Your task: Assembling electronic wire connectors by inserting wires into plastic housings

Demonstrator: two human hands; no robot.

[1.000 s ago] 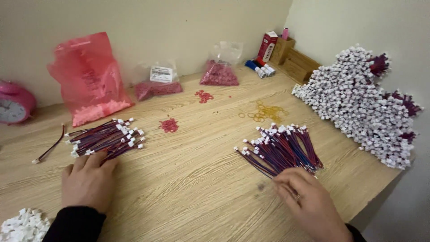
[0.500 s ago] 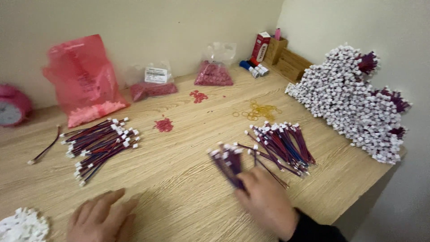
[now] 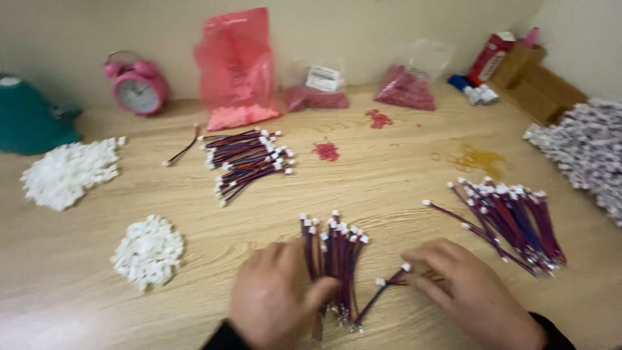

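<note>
A small bundle of red and blue wires with white connector tips (image 3: 334, 256) lies on the wooden table (image 3: 389, 181) in front of me. My left hand (image 3: 275, 301) rests on its left side, thumb across the wires. My right hand (image 3: 473, 295) lies just to the right, fingers on a single loose wire (image 3: 389, 282) that angles away from the bundle. A larger wire bundle (image 3: 512, 220) lies to the right of my right hand. Another wire bundle (image 3: 246, 159) sits farther back on the left.
Two heaps of white connectors (image 3: 148, 251) (image 3: 70, 170) lie at the left. Along the back wall stand a pink alarm clock (image 3: 137, 88), a teal object (image 3: 29, 116), pink bags (image 3: 236, 68), red parts (image 3: 327, 151), yellow rubber bands (image 3: 479, 159) and boxes (image 3: 531, 71). A big pile of finished wires (image 3: 586, 152) fills the right edge.
The view has swung left. My right hand carried a small bundle from the right pile to the table's middle, and both hands now rest on it there.
</note>
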